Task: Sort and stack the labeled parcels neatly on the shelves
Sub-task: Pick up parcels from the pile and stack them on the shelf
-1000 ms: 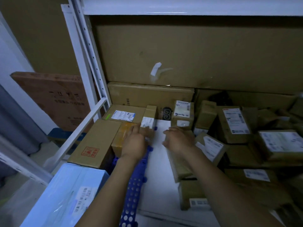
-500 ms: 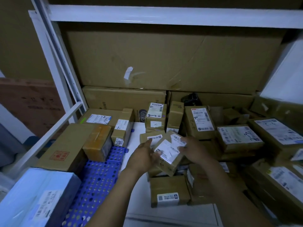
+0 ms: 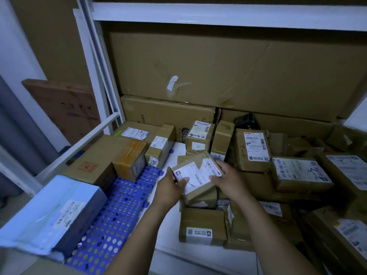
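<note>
Both hands on one small parcel [image 3: 198, 176], lifted over the pile mid-shelf.

Left hand [image 3: 170, 187] wraps the parcel's left edge, thumb on its white label; right hand [image 3: 228, 180] clamps the right edge, fingers over the top, so the grip is closed on it from both sides. Forearms reach in from the bottom, parcel tilted, label up. It looks clear of the boxes below, though contact underneath is hidden. Open room: blue perforated mat [image 3: 111, 219] and a bare white strip of shelf [image 3: 170, 231] to the left. Right side packed with labeled boxes; orange-taped box [image 3: 130, 157] and blue-wrapped package [image 3: 49, 213] hem the left.
</note>
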